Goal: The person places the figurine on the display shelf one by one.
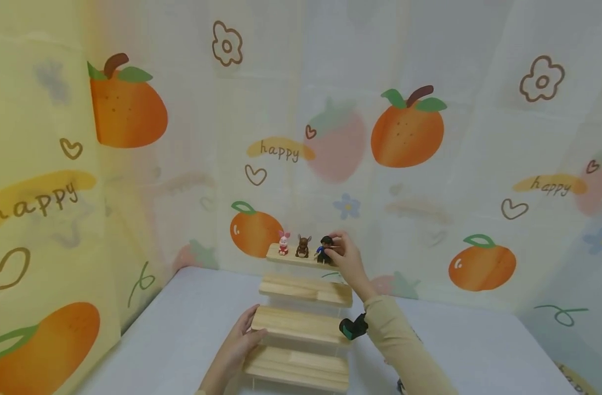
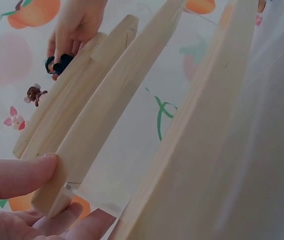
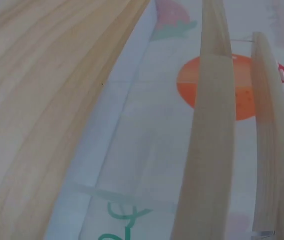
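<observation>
A wooden tiered display stand with steps rises in front of me. My left hand holds the left end of its third step from the top; the left wrist view has the thumb on the board and the other fingers below. At the right end of the top step, my right hand pinches a small dark-haired toy figure in blue and black. To its left on that step sit a brown big-eared animal figurine and a pink piglet figurine.
Below the top step are more wooden steps, joined by clear supports. The stand is on a white surface. Behind it hangs a fruit-printed cloth. Small objects lie partly hidden by the right forearm.
</observation>
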`<state>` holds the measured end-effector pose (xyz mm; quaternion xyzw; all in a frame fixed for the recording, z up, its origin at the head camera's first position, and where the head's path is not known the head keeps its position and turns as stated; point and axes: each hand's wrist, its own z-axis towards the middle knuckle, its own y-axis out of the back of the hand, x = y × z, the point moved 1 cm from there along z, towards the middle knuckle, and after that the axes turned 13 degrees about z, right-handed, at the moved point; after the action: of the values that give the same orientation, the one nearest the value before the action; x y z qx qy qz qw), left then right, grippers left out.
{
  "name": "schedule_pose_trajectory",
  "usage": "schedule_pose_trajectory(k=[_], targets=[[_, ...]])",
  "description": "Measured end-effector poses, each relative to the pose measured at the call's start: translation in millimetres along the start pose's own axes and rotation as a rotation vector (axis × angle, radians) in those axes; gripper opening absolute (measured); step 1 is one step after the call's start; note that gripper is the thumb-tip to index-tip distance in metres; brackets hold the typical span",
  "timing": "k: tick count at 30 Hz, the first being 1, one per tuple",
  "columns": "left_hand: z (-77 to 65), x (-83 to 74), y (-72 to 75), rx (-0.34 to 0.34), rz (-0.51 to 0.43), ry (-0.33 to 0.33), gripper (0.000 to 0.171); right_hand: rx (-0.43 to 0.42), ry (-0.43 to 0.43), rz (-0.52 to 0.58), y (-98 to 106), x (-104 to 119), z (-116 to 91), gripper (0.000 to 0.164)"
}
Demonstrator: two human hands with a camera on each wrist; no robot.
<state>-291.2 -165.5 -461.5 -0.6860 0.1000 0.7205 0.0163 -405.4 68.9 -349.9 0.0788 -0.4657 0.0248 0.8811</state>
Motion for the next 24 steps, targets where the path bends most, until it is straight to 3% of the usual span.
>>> schedule_pose_trajectory(k=[10, 15, 24], targets=[[0.0, 2.0, -0.3, 0.003, 0.016, 0.015, 0.071, -0.002, -0.002, 0.007, 0.7, -3.7, 1.4, 0.031], [0.3, 2.7, -1.9, -0.004, 0.036, 0.013, 0.070, -0.007, -0.044, 0.026, 4.2, -3.6, 0.3, 0.040], [3.6, 1.9, -3.4, -0.031, 0.044, 0.022, 0.070, -0.006, -0.085, 0.064, 12.1, -0.8, -1.8, 0.042]])
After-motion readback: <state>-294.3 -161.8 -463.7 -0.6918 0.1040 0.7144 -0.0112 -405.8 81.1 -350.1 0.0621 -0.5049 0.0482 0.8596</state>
